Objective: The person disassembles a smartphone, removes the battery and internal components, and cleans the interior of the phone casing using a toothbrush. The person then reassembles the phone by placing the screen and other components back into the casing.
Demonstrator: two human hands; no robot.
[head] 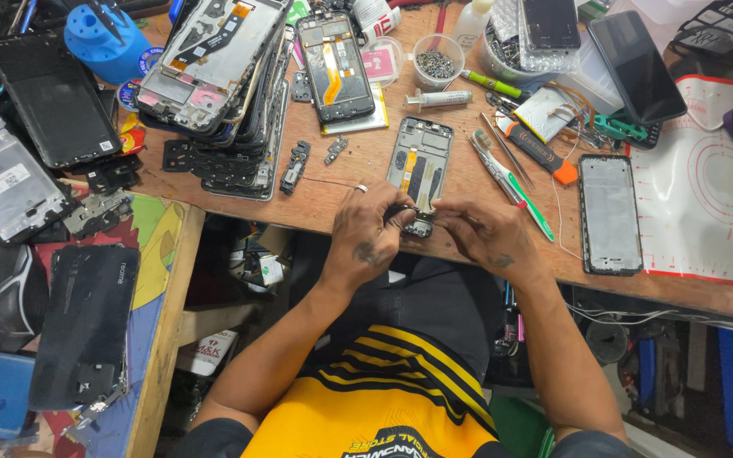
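An opened phone frame (418,165) lies on the wooden workbench (358,182) near its front edge, its inner parts showing. My left hand (369,231), a ring on one finger, pinches a thin dark tool (406,209) at the frame's lower end. My right hand (484,235) rests on the other side, fingertips touching the bottom of the frame. Both hands meet over the small board at the frame's base.
A stack of phone frames (222,93) and another opened phone (334,66) lie behind. Tweezers and screwdrivers (506,174) sit right of the frame, then a phone frame (609,214) and a white mat (706,203). A cup of screws (436,61), loose screens (53,97) and back covers (85,322) lie around.
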